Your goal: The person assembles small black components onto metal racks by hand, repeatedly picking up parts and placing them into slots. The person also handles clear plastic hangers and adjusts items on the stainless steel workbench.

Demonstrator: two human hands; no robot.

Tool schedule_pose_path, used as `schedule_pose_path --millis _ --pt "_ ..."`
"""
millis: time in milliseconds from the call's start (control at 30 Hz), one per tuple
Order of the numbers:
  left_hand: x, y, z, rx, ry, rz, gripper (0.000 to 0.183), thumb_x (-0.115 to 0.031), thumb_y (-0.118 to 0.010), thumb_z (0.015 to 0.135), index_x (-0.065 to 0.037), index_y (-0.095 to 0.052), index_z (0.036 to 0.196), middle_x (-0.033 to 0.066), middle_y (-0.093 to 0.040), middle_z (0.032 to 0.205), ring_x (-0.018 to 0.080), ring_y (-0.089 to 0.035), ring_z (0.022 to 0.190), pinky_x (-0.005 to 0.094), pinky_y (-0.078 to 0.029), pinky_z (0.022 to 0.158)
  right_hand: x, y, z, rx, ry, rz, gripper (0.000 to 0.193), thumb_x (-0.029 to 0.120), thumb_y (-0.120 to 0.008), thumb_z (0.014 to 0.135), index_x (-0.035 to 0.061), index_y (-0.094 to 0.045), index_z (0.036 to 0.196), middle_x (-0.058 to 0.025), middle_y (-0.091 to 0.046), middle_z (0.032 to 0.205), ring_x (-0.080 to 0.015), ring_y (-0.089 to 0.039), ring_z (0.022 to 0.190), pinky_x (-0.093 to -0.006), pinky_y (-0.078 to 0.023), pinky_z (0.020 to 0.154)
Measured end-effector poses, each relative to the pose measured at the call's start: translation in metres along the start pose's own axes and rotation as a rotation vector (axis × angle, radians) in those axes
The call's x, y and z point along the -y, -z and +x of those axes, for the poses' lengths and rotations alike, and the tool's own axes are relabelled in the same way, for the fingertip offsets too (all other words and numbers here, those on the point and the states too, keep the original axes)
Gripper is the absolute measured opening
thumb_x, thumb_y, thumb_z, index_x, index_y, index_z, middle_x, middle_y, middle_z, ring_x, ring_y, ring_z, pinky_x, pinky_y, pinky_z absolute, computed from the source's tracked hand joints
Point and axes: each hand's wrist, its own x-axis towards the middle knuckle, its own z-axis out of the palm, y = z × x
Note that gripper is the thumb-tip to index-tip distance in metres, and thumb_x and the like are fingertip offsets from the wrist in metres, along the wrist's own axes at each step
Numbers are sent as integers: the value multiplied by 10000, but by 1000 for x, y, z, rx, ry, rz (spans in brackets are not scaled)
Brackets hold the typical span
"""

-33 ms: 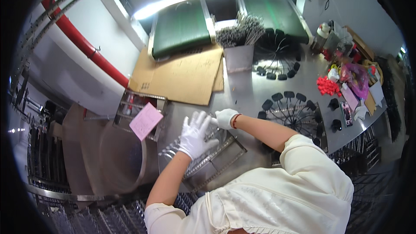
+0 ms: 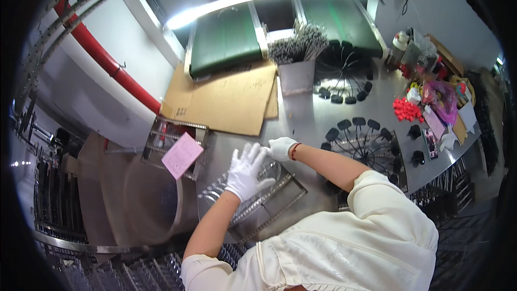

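Note:
My left hand (image 2: pixel 246 174), in a white glove, is spread open over a metal frame rack (image 2: pixel 269 205) on the steel table. Shiny curved clear or metallic pieces (image 2: pixel 214 187) lie on the rack beside and under that hand; their kind is hard to make out. My right hand (image 2: pixel 281 149), also gloved, has its fingers drawn together at the rack's far side, close to the left fingertips. What it pinches, if anything, is too small to name. A red band (image 2: pixel 293 151) circles the right wrist.
A pink card (image 2: pixel 182 155) rests on another metal rack at the left. Cardboard (image 2: pixel 231 102) lies farther back, beside a grey bin (image 2: pixel 297 78) of thin dark stalks. Rings of black pads on wires (image 2: pixel 358 123) stand at the right, before red pieces (image 2: pixel 407 110) and a phone (image 2: pixel 430 143).
The whole view has shifted slightly. Both hands keep nearly the same place and pose over the rack.

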Motion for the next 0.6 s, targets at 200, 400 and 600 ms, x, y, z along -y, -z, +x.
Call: schedule_pose_path --millis 200,400,600 --pt "16 -36 16 185 11 -75 902 -677 -616 853 -116 -421 1532 183 -345 1607 425 -294 1486 596 -241 1183 -50 91 43 -1040 16 301 286 353 -596 980 103 -695 1076 -170 -719 974 -361 -687 933 -466 -535 814" --pt "24 -42 12 130 11 -151 823 -606 -628 879 -121 -440 1517 178 -364 1595 419 -308 1483 580 -249 1181 -42 178 76 -1164 17 -37 252 313 -668 929 162 -668 1130 -90 -657 1055 -306 -666 997 -448 -546 819" --pt "25 -27 -4 -101 108 -89 736 -581 -556 954 -84 -456 1486 185 -465 1524 389 -406 1431 515 -333 1160 -34 199 89 -1018 -30 -372 162 161 -557 926 118 -712 921 -116 -687 940 -305 -712 868 -436 -578 730"
